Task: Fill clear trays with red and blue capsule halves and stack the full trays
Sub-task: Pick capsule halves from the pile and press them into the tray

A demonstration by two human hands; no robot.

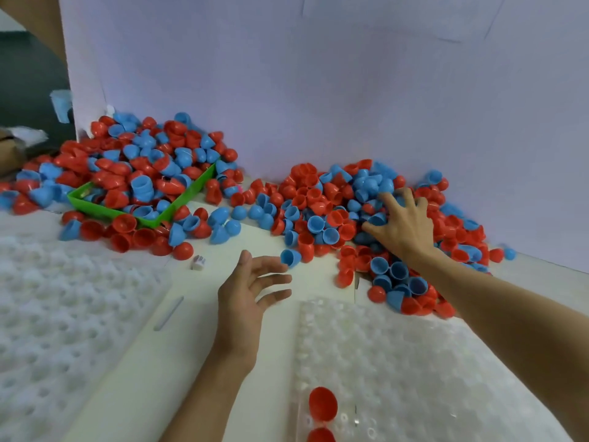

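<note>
A pale board (350,90) backs the white table (223,314), where glossy red and blue halves lie in two heaps: a left heap (134,167) spilling over a green bin (178,205), and a right heap (334,212). The clear tray (398,362), dimpled with round pockets, lies nearest, with two red halves (322,405) seated at its near edge; a stack of white trays (63,314) sits to the left. The right hand (401,224) spreads, fingers lightly curled, over blue cups; whether it grips one I cannot tell. The left hand (251,291) hovers with fingers apart, holding nothing, just beside a blue half (290,257). The best move looks to be picking single halves, not nested ones, and seating them dome-down in the pockets.
</note>
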